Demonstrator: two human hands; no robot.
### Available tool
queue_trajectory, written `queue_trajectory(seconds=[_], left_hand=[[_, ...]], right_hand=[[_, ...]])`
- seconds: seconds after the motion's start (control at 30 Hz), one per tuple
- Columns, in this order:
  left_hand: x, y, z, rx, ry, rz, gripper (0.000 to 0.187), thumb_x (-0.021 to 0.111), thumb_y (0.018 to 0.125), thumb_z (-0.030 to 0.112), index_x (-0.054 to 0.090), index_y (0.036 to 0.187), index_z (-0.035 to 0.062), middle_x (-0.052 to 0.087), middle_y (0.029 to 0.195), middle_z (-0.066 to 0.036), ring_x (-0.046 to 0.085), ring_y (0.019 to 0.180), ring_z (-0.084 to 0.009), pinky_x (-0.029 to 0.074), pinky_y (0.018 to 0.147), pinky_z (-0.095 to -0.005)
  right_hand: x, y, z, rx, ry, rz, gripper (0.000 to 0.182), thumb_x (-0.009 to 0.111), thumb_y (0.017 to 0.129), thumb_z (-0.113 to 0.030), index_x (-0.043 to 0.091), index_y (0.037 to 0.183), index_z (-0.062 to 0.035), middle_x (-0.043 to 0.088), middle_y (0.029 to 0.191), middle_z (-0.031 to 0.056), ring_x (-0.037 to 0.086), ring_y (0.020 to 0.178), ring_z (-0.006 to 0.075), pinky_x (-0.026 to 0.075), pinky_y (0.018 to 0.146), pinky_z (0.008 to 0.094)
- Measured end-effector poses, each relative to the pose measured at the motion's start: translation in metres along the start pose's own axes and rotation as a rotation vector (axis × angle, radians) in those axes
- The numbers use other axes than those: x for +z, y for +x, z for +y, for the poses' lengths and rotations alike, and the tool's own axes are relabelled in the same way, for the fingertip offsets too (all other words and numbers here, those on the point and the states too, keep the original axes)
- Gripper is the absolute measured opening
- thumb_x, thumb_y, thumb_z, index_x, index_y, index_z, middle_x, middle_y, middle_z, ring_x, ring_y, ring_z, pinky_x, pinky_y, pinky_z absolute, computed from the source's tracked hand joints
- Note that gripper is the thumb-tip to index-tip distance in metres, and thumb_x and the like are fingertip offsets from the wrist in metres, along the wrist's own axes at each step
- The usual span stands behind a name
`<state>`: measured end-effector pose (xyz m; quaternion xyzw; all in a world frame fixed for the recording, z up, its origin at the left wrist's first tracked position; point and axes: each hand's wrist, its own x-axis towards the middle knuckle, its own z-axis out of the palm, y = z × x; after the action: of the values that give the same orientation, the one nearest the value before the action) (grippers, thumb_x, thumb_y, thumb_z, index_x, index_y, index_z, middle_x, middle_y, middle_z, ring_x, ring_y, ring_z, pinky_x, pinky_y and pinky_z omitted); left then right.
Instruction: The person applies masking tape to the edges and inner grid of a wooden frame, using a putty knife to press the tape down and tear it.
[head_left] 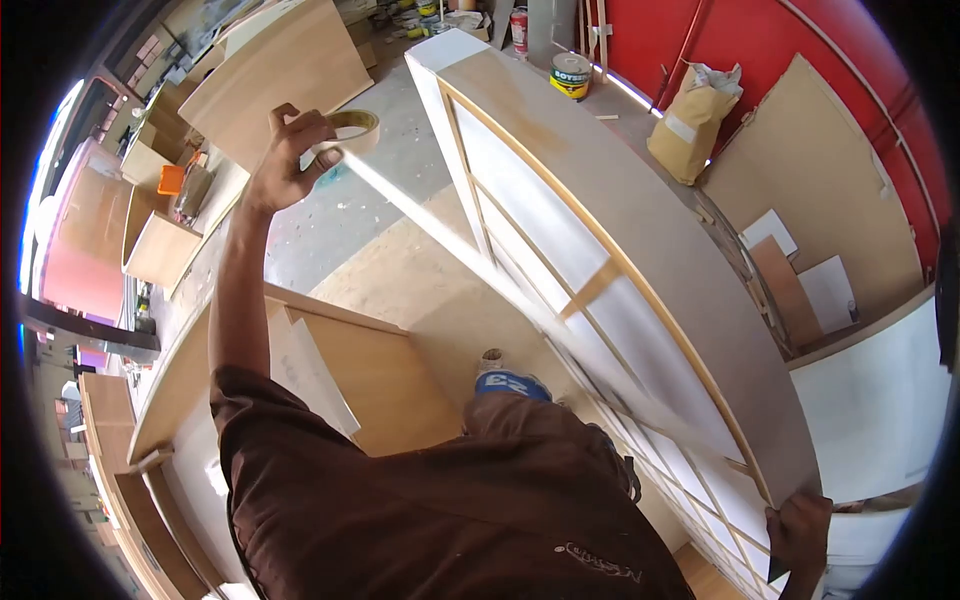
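My left hand [292,160] is raised at the upper left, its fingers closed on a roll of masking tape [362,133]. From the roll a pale strip of tape [420,215] stretches down and right toward the white, wood-edged face of a large panel frame [590,190]. The frame stands tilted across the right of the view, its grey-brown outer side facing up. At the lower right, my right hand [800,525] is wrapped round the near end of this frame; its fingertips are partly hidden.
Wooden cabinet parts [350,370] lie at the left and a large board [275,80] stands behind my left hand. A paper sack [697,125], a paint can [570,76] and a brown sheet [820,190] are near the red wall. A blue container [512,384] is by my legs.
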<state>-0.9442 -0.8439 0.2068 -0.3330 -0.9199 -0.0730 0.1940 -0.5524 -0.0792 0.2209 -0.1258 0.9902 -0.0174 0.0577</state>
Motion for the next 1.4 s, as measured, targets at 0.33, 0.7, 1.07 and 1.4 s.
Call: queue_trajectory(seconds=[0.33, 0.7, 1.07, 1.4], left_hand=[[0.047, 0.048, -0.076, 0.175, 0.077, 0.117, 0.026, 0.081, 0.089, 0.024, 0.072, 0.101, 0.0023, 0.071, 0.102, -0.011, 0.063, 0.106, -0.0295, 0.029, 0.109, -0.0494], [0.091, 0.087, -0.150, 0.136, 0.021, 0.308, 0.031, 0.087, 0.088, 0.034, 0.081, 0.108, 0.0121, 0.069, 0.084, -0.003, 0.062, 0.083, -0.0217, 0.033, 0.095, -0.0424], [0.137, 0.106, -0.122, -0.198, -0.203, 0.602, 0.041, 0.098, 0.075, 0.042, 0.078, 0.080, 0.0069, 0.064, 0.070, 0.002, 0.054, 0.060, -0.0136, 0.034, 0.082, -0.0338], [0.144, 0.114, -0.114, -0.338, -0.295, 0.585, 0.041, 0.098, 0.078, 0.032, 0.079, 0.089, -0.0035, 0.072, 0.079, -0.005, 0.061, 0.067, -0.0080, 0.052, 0.063, -0.0285]], right_hand=[[-0.004, -0.006, -0.031, 0.387, 0.092, 0.007, 0.027, 0.079, 0.073, 0.005, 0.052, 0.070, -0.0029, 0.052, 0.068, 0.0166, 0.052, 0.064, 0.0412, 0.038, 0.061, 0.0495], [0.015, -0.025, -0.033, 0.333, 0.122, 0.256, 0.027, 0.076, 0.081, 0.002, 0.050, 0.079, -0.0017, 0.049, 0.073, 0.0142, 0.048, 0.071, 0.0360, 0.038, 0.067, 0.0457], [0.022, -0.064, -0.005, 0.458, 0.173, 0.139, 0.015, 0.073, 0.086, 0.001, 0.059, 0.094, 0.0032, 0.056, 0.085, 0.0205, 0.054, 0.081, 0.0404, 0.045, 0.077, 0.0464], [0.005, -0.043, -0.034, 0.385, -0.180, 0.069, 0.018, 0.075, 0.087, -0.004, 0.066, 0.101, 0.0028, 0.064, 0.091, 0.0219, 0.060, 0.090, 0.0442, 0.050, 0.085, 0.0487]])
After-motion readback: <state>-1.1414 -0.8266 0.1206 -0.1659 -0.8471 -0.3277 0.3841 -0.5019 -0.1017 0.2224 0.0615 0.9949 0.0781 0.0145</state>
